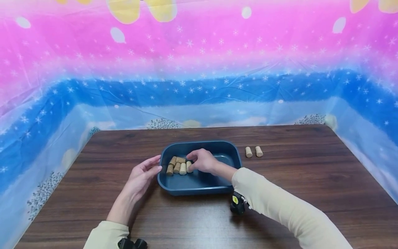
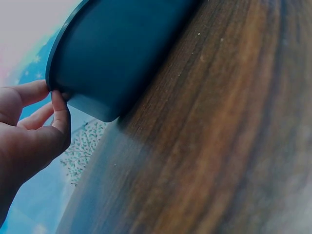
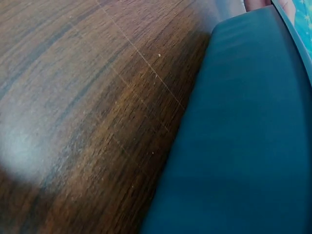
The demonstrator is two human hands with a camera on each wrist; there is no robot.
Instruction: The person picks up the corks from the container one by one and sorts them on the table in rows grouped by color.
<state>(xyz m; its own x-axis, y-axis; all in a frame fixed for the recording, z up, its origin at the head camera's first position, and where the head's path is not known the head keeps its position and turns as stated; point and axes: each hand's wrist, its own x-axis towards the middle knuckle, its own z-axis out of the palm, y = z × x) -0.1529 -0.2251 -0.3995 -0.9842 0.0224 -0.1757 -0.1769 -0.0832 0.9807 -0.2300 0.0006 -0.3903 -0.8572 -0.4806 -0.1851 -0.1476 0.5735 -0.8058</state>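
A dark blue rectangular box [image 1: 199, 191] stands on the table. Several cork stoppers [image 1: 177, 168] are grouped in its left part, some darker brown and some pale. My right hand [image 1: 203, 161] reaches over the near right side into the box and pinches a pale cork [image 1: 188, 166] at the right end of the front row; its fingers partly cover that cork. My left hand [image 1: 143, 177] touches the outside of the box's left end near the rim, its fingertips against the wall in the left wrist view. In the right wrist view, the box's outer wall [image 3: 239, 131] hides the right hand's work.
Two pale corks [image 1: 248, 152] stand side by side on the table, right of the box. The brown wood table [image 1: 199, 224] extends around the box. A pink and blue patterned cloth [image 1: 199, 90] hangs behind and at both sides.
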